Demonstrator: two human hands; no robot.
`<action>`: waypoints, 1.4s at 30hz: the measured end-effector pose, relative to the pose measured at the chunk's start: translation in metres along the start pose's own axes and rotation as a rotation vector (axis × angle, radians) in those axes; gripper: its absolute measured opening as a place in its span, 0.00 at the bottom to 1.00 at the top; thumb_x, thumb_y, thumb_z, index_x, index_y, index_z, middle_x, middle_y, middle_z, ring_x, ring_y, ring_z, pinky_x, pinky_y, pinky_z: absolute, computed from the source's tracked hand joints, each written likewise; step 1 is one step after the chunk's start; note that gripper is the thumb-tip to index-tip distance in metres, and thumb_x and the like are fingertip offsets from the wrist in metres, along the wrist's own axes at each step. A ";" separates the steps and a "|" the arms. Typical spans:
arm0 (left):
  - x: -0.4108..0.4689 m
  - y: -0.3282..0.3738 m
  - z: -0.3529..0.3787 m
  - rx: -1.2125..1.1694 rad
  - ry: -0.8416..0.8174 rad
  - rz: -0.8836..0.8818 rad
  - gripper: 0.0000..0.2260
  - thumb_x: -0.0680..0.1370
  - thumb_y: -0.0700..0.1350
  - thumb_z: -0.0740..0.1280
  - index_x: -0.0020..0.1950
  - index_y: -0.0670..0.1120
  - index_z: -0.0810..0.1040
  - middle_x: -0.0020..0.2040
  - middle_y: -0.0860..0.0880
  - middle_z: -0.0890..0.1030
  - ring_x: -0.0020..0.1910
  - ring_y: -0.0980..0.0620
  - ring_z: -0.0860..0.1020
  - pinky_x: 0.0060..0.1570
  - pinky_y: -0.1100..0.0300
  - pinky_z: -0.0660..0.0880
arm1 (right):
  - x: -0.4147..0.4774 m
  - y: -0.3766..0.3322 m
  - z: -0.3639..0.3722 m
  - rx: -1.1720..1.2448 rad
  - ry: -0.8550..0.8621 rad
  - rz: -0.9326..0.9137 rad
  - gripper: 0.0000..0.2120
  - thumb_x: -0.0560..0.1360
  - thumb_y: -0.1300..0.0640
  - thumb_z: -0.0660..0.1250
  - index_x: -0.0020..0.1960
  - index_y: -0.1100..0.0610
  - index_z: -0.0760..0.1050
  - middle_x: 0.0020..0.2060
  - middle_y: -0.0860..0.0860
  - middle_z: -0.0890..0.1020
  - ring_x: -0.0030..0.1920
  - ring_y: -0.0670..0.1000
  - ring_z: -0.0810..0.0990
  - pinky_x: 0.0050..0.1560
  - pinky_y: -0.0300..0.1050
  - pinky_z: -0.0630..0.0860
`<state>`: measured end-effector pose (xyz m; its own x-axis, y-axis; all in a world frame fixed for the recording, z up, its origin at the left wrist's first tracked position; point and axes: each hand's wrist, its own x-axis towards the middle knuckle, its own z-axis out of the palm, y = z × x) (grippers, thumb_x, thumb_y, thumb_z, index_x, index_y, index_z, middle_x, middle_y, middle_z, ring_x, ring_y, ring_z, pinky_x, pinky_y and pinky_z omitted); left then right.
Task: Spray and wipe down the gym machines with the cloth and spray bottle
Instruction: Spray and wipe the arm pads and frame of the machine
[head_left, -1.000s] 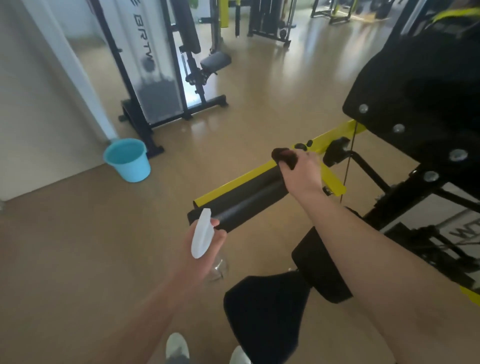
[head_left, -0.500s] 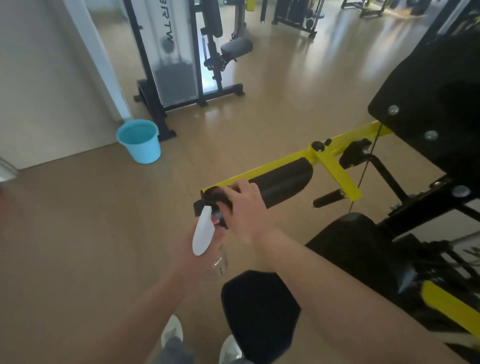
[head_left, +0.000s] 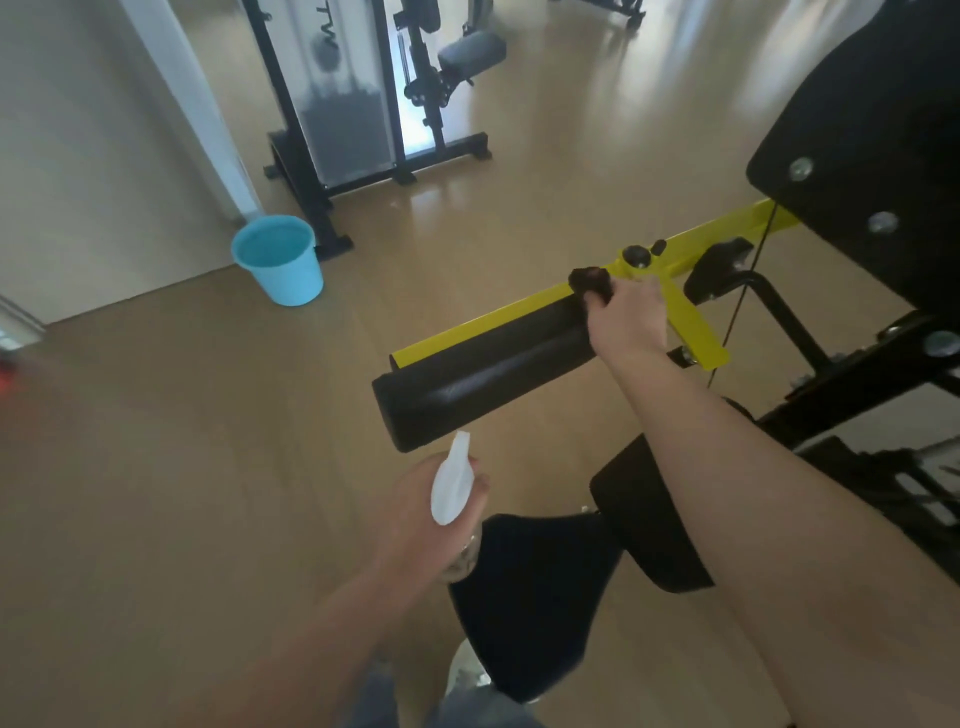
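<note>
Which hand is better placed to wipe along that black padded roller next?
Right, probably. The right hand grips the dark cloth at the padded roller's far end; the left hand holds the spray bottle, off the roller.

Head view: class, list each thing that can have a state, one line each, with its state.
Spray bottle: gripped in left hand, off the machine.
Cloth: bunched in right hand, against roller pad's far end.
Roller pad: horizontal, surface shiny.
Bucket: upright on floor, uncovered.
</note>
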<state>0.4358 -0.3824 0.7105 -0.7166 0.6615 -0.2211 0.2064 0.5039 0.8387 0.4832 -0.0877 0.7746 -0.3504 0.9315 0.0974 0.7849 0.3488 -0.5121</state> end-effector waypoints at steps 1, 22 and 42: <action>0.001 0.001 -0.001 0.002 0.001 -0.008 0.13 0.73 0.66 0.68 0.47 0.58 0.77 0.40 0.55 0.79 0.42 0.53 0.81 0.42 0.57 0.80 | 0.002 0.004 -0.001 0.027 0.012 0.035 0.16 0.83 0.48 0.64 0.62 0.56 0.82 0.58 0.61 0.77 0.57 0.63 0.79 0.58 0.51 0.76; 0.009 0.058 0.004 -0.138 -0.068 0.089 0.08 0.77 0.53 0.71 0.41 0.52 0.78 0.35 0.54 0.76 0.35 0.58 0.76 0.36 0.65 0.70 | 0.002 0.020 -0.039 0.205 -0.228 0.184 0.12 0.81 0.47 0.66 0.45 0.54 0.79 0.41 0.59 0.85 0.42 0.61 0.84 0.46 0.61 0.85; -0.015 0.012 -0.039 -0.163 0.125 -0.142 0.10 0.77 0.53 0.73 0.46 0.48 0.77 0.40 0.48 0.78 0.38 0.50 0.77 0.27 0.72 0.69 | -0.054 -0.008 0.007 0.050 -0.123 -0.221 0.13 0.82 0.51 0.66 0.64 0.51 0.82 0.59 0.55 0.74 0.58 0.59 0.76 0.63 0.52 0.77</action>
<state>0.4226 -0.4081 0.7429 -0.8097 0.5113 -0.2879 -0.0056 0.4839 0.8751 0.4926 -0.1413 0.7678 -0.5727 0.8125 0.1092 0.6568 0.5344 -0.5320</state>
